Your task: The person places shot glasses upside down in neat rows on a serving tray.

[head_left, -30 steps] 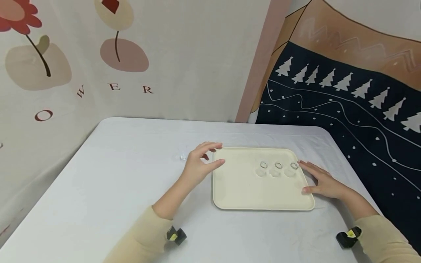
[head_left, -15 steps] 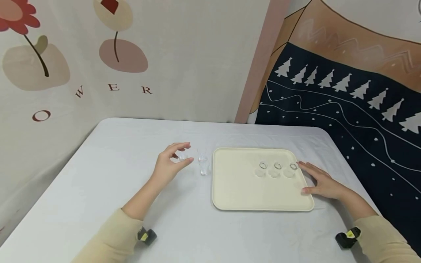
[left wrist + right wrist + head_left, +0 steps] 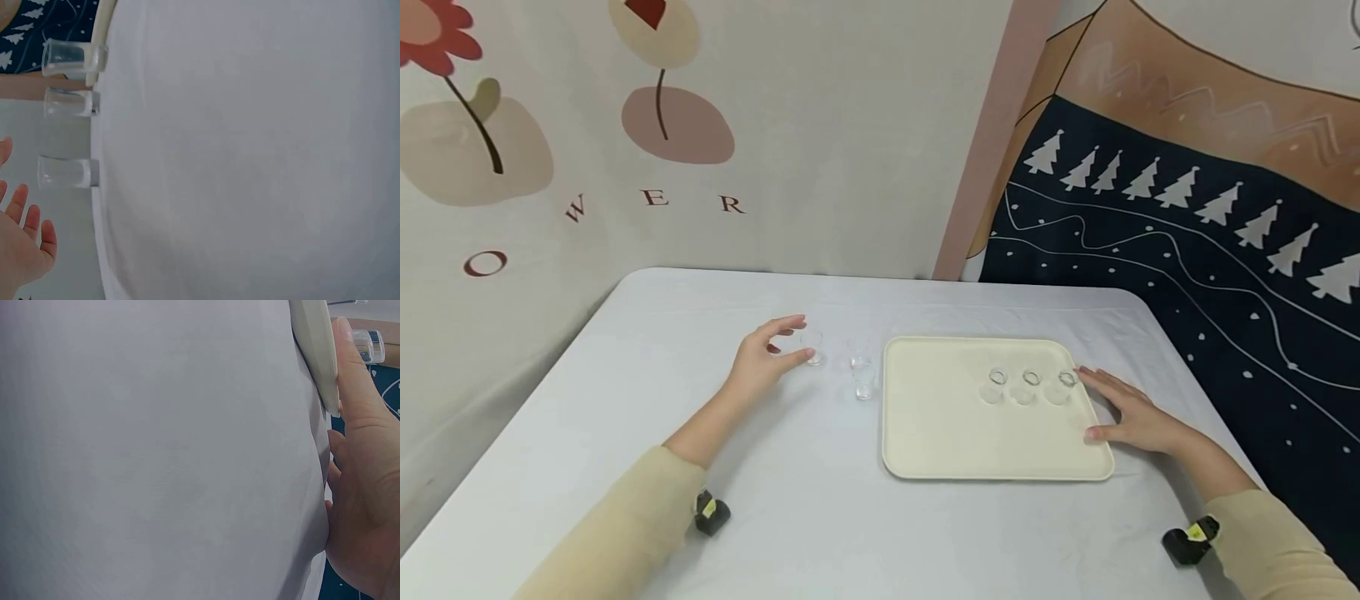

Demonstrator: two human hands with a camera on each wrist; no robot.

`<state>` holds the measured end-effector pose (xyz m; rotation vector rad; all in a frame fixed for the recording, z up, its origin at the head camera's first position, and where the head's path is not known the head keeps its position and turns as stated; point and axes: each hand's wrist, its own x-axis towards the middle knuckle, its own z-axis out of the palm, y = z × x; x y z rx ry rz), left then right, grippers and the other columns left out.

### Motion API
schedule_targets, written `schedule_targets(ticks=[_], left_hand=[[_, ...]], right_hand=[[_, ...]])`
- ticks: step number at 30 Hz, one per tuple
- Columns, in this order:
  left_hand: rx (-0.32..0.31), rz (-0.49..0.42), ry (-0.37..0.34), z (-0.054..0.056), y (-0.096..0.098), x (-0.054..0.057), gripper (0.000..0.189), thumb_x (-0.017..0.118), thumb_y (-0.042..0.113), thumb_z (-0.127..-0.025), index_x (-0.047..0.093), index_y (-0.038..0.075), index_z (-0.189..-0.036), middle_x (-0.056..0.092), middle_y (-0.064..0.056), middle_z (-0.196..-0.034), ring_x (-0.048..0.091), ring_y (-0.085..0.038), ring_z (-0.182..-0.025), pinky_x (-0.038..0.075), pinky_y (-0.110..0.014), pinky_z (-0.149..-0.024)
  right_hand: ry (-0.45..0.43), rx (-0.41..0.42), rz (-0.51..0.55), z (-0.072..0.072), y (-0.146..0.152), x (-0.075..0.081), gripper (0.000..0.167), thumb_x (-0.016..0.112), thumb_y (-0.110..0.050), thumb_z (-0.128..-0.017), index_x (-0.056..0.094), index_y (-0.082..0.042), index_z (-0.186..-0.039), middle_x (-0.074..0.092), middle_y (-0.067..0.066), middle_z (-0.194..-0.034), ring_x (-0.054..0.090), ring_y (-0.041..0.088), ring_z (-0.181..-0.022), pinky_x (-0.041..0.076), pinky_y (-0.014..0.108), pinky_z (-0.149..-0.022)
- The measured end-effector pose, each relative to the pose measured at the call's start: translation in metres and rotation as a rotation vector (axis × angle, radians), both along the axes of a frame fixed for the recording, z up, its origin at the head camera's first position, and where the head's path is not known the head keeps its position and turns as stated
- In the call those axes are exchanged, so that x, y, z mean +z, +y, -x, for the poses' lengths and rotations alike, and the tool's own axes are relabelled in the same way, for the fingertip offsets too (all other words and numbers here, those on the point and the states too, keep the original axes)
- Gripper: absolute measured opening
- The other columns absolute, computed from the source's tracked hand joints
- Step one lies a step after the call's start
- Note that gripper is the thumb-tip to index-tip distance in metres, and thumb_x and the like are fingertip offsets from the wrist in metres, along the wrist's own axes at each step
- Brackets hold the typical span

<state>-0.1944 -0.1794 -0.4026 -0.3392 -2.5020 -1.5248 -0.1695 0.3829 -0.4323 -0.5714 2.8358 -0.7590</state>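
My left hand (image 3: 760, 358) is just left of a small clear glass (image 3: 814, 357), its thumb and fingers spread apart. In the left wrist view, a gap shows between the hand (image 3: 24, 250) and the closest glass (image 3: 69, 172). Two more clear glasses, one farther back (image 3: 859, 357) and one nearer (image 3: 864, 385), stand upright left of a cream tray (image 3: 932, 437). On the tray, three clear glasses (image 3: 1023, 392) form a row towards the right. My right hand (image 3: 1138, 417) rests at the tray's right edge, thumb on the rim, fingers extended.
A white cloth (image 3: 805, 508) covers the table. Behind it hangs a pale curtain (image 3: 835, 150) with flower prints, and a dark blue fabric (image 3: 1120, 250) with white trees is at the right.
My left hand has moved left, from the tray's left edge to beside the leftmost glass, uncovering the two glasses near the tray. The right hand stays at the tray's edge.
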Motion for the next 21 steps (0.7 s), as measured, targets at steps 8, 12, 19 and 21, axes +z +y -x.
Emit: schedule_targets(ticks=[8, 12, 19, 21], left_hand=[[-0.023, 0.052, -0.118, 0.013, -0.006, -0.011, 0.057, 0.076, 0.015, -0.083, 0.053, 0.003, -0.134, 0.059, -0.011, -0.128, 0.047, -0.029, -0.12, 0.039, -0.047, -0.093], [-0.04, 0.037, -0.154, 0.018, -0.006, -0.016, 0.059, 0.076, 0.014, -0.083, 0.051, 0.001, -0.135, 0.058, -0.014, -0.129, 0.046, -0.031, -0.121, 0.038, -0.049, -0.097], [-0.031, 0.064, -0.185, 0.022, -0.007, -0.026, 0.059, 0.077, 0.015, -0.082, 0.053, 0.001, -0.134, 0.057, -0.018, -0.128, 0.049, -0.035, -0.115, 0.038, -0.049, -0.097], [-0.027, 0.061, -0.182, 0.022, -0.007, -0.028, 0.058, 0.078, 0.015, -0.081, 0.054, 0.001, -0.132, 0.057, -0.018, -0.127, 0.05, -0.034, -0.113, 0.039, -0.048, -0.097]], right_hand=[[0.006, 0.005, 0.005, 0.0, -0.001, 0.001, 0.096, 0.081, -0.036, -0.073, 0.029, -0.005, -0.148, 0.026, 0.029, -0.149, 0.014, 0.054, -0.134, 0.009, 0.074, -0.098], [0.007, 0.003, 0.002, 0.001, -0.001, 0.001, 0.097, 0.081, -0.036, -0.073, 0.029, -0.006, -0.149, 0.026, 0.029, -0.149, 0.015, 0.053, -0.134, 0.009, 0.074, -0.098], [0.004, 0.007, 0.007, 0.001, 0.0, -0.001, 0.096, 0.081, -0.036, -0.073, 0.029, -0.007, -0.149, 0.025, 0.028, -0.15, 0.015, 0.054, -0.134, 0.009, 0.075, -0.097], [0.002, 0.003, 0.007, 0.001, 0.001, -0.001, 0.097, 0.081, -0.036, -0.073, 0.029, -0.007, -0.149, 0.025, 0.028, -0.15, 0.014, 0.054, -0.134, 0.009, 0.075, -0.097]])
